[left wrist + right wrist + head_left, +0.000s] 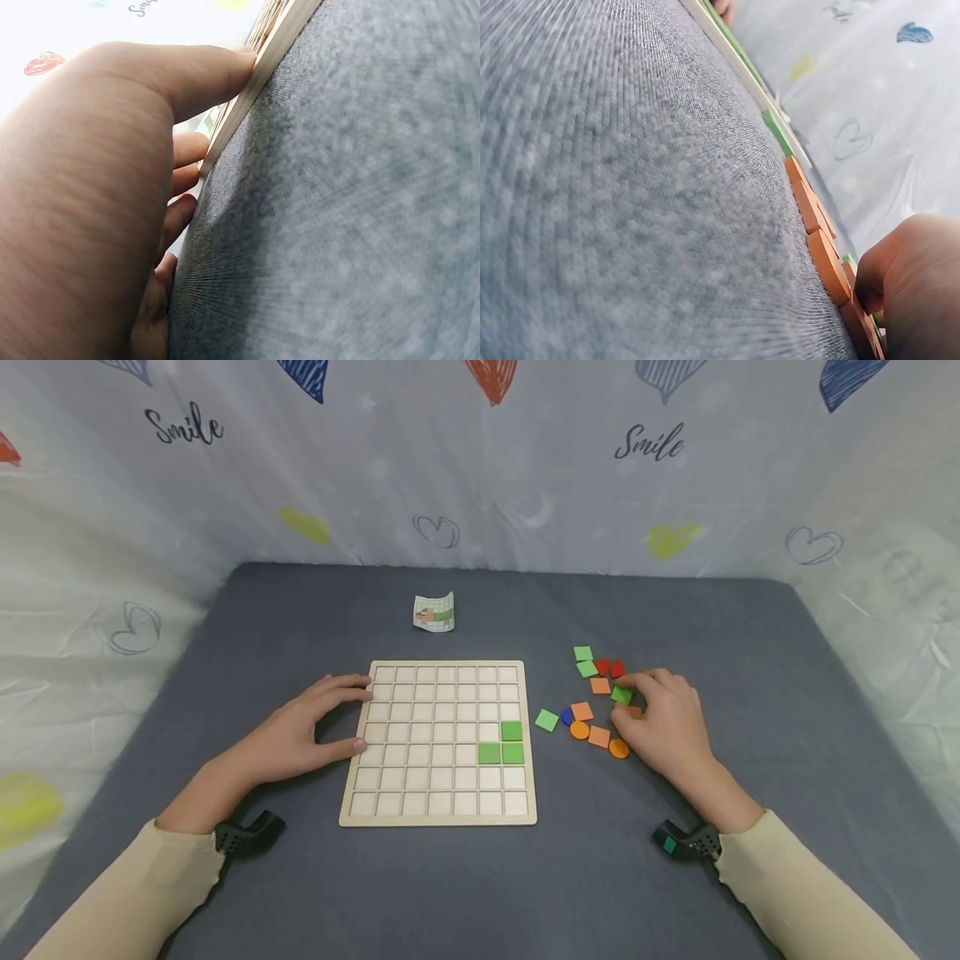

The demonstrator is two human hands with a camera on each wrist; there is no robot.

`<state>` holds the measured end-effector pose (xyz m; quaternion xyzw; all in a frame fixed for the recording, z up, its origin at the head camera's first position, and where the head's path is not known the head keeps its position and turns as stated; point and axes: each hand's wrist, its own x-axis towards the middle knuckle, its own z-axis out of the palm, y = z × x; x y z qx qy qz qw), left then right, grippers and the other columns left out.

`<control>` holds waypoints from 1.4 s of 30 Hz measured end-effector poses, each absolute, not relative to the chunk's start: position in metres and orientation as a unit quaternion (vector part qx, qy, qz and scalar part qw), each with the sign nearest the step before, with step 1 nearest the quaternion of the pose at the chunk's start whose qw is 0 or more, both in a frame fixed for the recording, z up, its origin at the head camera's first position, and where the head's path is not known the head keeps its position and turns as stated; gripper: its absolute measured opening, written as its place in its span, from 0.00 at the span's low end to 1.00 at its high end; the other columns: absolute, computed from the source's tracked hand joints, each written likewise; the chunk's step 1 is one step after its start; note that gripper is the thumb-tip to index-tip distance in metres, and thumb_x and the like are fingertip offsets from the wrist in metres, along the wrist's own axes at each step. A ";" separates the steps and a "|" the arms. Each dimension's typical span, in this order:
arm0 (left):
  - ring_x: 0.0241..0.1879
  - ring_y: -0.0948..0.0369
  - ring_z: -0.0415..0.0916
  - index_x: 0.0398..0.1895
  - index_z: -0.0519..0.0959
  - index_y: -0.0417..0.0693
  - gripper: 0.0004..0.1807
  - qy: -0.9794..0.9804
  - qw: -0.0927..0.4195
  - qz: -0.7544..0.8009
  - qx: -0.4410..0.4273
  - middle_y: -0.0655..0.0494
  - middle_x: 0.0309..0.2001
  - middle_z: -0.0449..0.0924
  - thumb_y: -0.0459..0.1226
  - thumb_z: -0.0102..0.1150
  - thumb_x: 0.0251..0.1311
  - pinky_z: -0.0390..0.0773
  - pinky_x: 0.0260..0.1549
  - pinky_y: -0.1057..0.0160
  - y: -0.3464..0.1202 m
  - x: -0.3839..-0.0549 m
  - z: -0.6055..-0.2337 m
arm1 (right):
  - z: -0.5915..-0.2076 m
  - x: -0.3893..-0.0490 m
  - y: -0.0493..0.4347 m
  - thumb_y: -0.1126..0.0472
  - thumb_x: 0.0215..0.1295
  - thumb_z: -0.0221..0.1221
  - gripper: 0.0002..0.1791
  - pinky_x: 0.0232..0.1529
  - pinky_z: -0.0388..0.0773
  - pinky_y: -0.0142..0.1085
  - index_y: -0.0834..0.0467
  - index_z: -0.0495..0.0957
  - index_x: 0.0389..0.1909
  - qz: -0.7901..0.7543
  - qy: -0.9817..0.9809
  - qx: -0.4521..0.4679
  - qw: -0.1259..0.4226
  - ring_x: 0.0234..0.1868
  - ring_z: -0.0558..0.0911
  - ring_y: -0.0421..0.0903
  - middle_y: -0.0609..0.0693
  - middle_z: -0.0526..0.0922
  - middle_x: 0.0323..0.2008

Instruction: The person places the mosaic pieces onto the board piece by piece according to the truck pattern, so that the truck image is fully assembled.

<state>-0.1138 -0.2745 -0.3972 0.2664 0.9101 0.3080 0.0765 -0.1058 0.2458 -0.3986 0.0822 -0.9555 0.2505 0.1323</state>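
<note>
Cloth [450, 893] surrounds the gridded board [437, 821]; the uncurled left hand [300, 727] touches its edge; the right hand [666, 717], grip unclear, overlaps tiles [621, 695].

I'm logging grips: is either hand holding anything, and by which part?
The left hand only touches the board at its left edge. The right hand is at a green piece; whether its fingers pinch it cannot be told.
</note>
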 end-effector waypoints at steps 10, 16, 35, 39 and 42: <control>0.86 0.37 0.43 0.78 0.73 0.58 0.36 0.910 0.089 0.311 0.258 0.53 0.85 0.59 0.51 0.75 0.71 0.50 0.80 0.25 -0.278 -0.111 -0.398 | -0.402 -0.105 0.242 0.66 0.60 0.63 0.22 0.51 0.70 0.59 0.65 0.89 0.55 0.264 -0.953 0.078 0.125 0.47 0.77 0.62 0.63 0.86 0.51; 0.86 0.37 0.42 0.78 0.73 0.59 0.36 0.912 0.093 0.308 0.253 0.53 0.85 0.59 0.52 0.75 0.71 0.50 0.79 0.24 -0.279 -0.109 -0.399 | -0.408 -0.106 0.241 0.66 0.59 0.63 0.21 0.49 0.70 0.57 0.65 0.90 0.54 0.273 -0.949 0.080 0.132 0.45 0.78 0.61 0.62 0.87 0.49; 0.86 0.43 0.47 0.77 0.74 0.57 0.36 0.912 0.088 0.303 0.261 0.54 0.84 0.60 0.52 0.75 0.71 0.49 0.83 0.33 -0.278 -0.113 -0.397 | -0.405 -0.101 0.230 0.69 0.61 0.67 0.15 0.46 0.70 0.47 0.61 0.91 0.49 0.341 -0.912 0.160 0.161 0.34 0.78 0.48 0.54 0.90 0.44; 0.87 0.43 0.46 0.77 0.75 0.55 0.35 0.911 0.085 0.306 0.264 0.54 0.84 0.60 0.52 0.74 0.71 0.48 0.83 0.33 -0.276 -0.116 -0.398 | -0.403 -0.099 0.227 0.69 0.61 0.68 0.14 0.43 0.67 0.44 0.61 0.91 0.48 0.340 -0.904 0.192 0.175 0.32 0.75 0.47 0.53 0.89 0.44; 0.87 0.44 0.45 0.77 0.75 0.55 0.35 0.911 0.086 0.306 0.264 0.55 0.84 0.60 0.52 0.74 0.71 0.48 0.83 0.32 -0.275 -0.117 -0.398 | -0.403 -0.099 0.222 0.70 0.60 0.69 0.13 0.45 0.70 0.45 0.61 0.91 0.46 0.346 -0.895 0.212 0.187 0.39 0.80 0.49 0.52 0.89 0.44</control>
